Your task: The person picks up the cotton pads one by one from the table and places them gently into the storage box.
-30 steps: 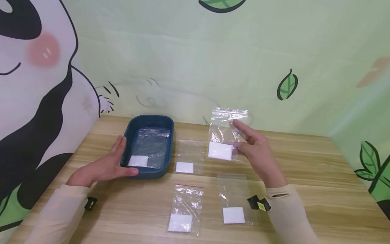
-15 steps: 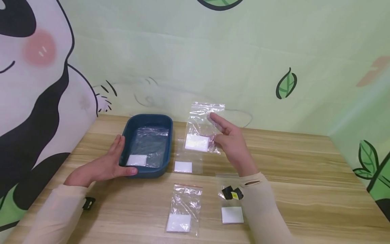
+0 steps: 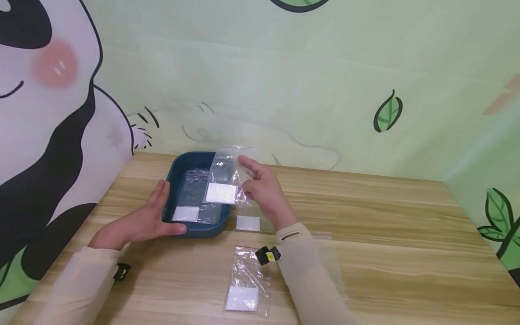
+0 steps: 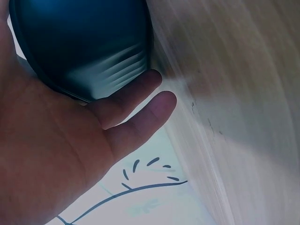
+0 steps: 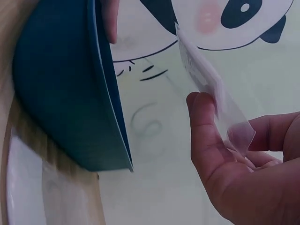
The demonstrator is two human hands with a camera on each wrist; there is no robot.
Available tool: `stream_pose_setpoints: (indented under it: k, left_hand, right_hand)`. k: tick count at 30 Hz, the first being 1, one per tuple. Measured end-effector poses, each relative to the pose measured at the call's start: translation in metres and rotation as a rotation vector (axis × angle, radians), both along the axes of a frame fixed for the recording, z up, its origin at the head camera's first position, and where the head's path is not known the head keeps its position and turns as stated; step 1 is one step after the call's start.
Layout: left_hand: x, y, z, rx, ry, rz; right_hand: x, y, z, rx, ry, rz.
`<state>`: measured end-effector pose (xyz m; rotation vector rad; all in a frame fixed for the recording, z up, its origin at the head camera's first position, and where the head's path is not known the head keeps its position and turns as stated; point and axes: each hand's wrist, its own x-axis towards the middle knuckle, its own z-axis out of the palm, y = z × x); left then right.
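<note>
Head: held bag (image 3: 222,170) (white label-like rectangle (image 3: 221,193))

Right hand (image 3: 266,192), pinching clear bag (image 3: 223,169), now farther left than second ago: then right of blue tray (image 3: 207,232), well apart; now bag overlaps tray's right rim in head view. Bag also lower than half second ago. Right sleeve (image 3: 310,271) now hides white card of near right bag (image 3: 331,257). Wrist camera (image 3: 268,256) now overlaps edge of near left bag (image 3: 248,275).
</note>
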<state>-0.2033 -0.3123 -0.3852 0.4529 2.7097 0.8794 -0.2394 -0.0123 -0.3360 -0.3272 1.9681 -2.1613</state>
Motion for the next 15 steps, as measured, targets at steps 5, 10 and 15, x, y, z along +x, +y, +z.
stream_pose_setpoints:
  k: [5, 10, 15]
  left_hand:
    - [0.002, -0.001, 0.0, -0.005, 0.008, -0.004]
    - [0.002, -0.001, 0.0, -0.007, 0.01, -0.001]
    - [0.002, -0.001, 0.001, -0.014, -0.006, 0.004]
  right_hand:
    - [-0.002, -0.025, -0.007, 0.004, -0.034, 0.035]
    - [-0.005, -0.045, -0.016, 0.072, -0.074, 0.053]
    - [-0.008, -0.057, -0.027, 0.134, -0.094, 0.07]
